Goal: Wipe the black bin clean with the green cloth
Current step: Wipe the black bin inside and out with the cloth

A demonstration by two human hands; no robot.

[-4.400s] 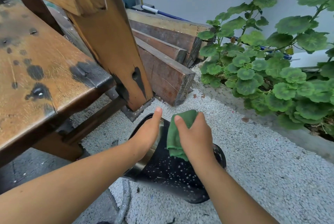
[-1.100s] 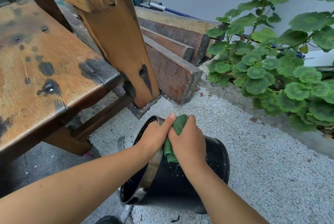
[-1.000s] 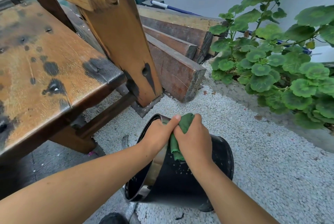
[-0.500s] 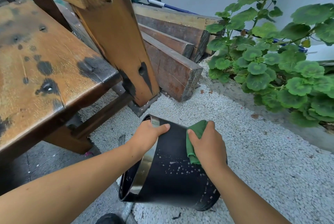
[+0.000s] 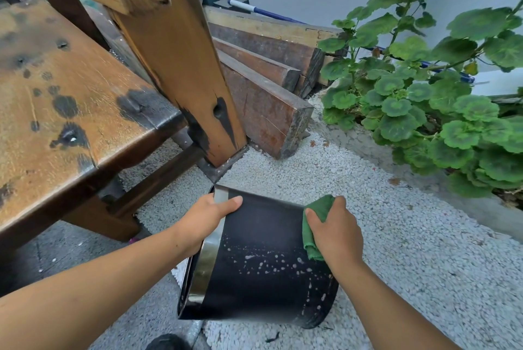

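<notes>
The black bin [image 5: 263, 267] lies tipped on its side on white gravel, its chrome-rimmed mouth facing left. White specks dot its lower side. My left hand [image 5: 208, 214] grips the chrome rim at the top, thumb lying over the black wall. My right hand [image 5: 336, 232] holds the bunched green cloth [image 5: 312, 225] and presses it against the bin's upper right side, near the base end.
A worn wooden bench [image 5: 70, 100] with a thick slanted leg [image 5: 181, 67] stands at left. Stacked timber beams [image 5: 266, 86] lie behind. A leafy green plant [image 5: 430, 89] in a raised bed fills the right. Gravel [image 5: 410, 250] covers the ground.
My right hand has slid the cloth rightward along the bin from the rim toward the base end. My left hand stays on the rim, and the bin has rolled a little.
</notes>
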